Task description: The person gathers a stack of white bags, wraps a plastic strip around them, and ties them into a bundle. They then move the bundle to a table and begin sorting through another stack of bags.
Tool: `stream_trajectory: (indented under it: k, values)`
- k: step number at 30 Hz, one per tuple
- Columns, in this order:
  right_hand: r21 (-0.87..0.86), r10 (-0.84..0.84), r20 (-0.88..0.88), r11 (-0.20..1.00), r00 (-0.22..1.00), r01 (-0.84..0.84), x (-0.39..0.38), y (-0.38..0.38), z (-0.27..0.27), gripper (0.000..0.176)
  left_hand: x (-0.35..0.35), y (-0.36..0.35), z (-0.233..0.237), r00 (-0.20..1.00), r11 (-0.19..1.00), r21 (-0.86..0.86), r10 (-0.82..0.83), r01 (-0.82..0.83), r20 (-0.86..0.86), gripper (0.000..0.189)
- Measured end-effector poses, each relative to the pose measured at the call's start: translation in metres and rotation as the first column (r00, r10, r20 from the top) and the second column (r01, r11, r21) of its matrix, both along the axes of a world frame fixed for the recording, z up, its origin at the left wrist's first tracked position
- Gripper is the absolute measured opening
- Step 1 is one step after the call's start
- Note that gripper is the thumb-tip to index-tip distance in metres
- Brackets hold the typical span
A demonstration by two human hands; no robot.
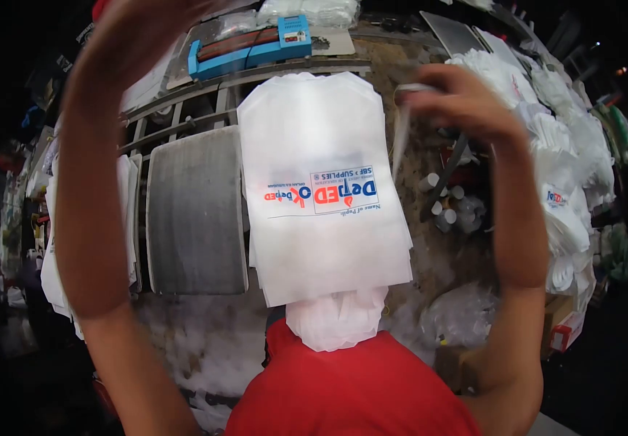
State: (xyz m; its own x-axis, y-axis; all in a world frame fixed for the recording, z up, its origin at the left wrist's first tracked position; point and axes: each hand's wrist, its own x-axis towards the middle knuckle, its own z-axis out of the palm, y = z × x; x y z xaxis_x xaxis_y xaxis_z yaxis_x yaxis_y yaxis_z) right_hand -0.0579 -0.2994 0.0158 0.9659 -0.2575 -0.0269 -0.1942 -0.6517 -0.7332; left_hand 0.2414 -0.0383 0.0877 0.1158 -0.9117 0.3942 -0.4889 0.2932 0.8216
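A stack of white printed bags (321, 131) lies in front of me, with blue and red lettering that reads upside down from here. Its near end, a gathered white bundle (337, 317), rests against my red shirt. My right hand (463, 98) is raised to the right of the stack, smeared by motion, its fingers curled in around a thin white strip (401, 138) that hangs down beside the bags. High on the left, my left hand (155, 22) is blurred and partly cut off by the top edge, with its fingers hidden.
A dark padded board (197, 211) lies left of the stack. Behind are metal rails (183, 127) and a blue machine (252, 49). Piled white bags (564, 189) line the right side, near white cylinders (448, 200) and clear plastic (460, 316).
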Motion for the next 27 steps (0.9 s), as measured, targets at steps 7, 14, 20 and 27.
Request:
stream_trajectory:
  k: [7,14,20,27]
  values:
    - [0.401,-0.132,0.112,0.913,0.985,0.077,0.044,0.074,-0.029,0.033,-0.153,-0.099,0.046,0.827,0.991,0.104,0.012,-0.085,0.562,0.068]
    - [0.628,-0.144,0.150,0.778,0.978,0.018,0.022,0.056,-0.033,0.025,-0.135,-0.058,-0.078,0.986,0.884,0.442,0.106,-0.152,0.129,0.036]
    - [0.659,-0.122,0.097,0.752,0.988,0.029,-0.017,0.035,-0.008,0.030,-0.043,-0.043,-0.116,0.622,0.626,0.069,0.779,-0.776,-0.076,0.031]
    - [0.169,-0.032,0.107,0.986,0.994,0.013,-0.005,0.075,0.011,0.025,-0.110,-0.051,-0.106,0.907,0.912,0.104,0.374,-0.398,0.191,0.025]
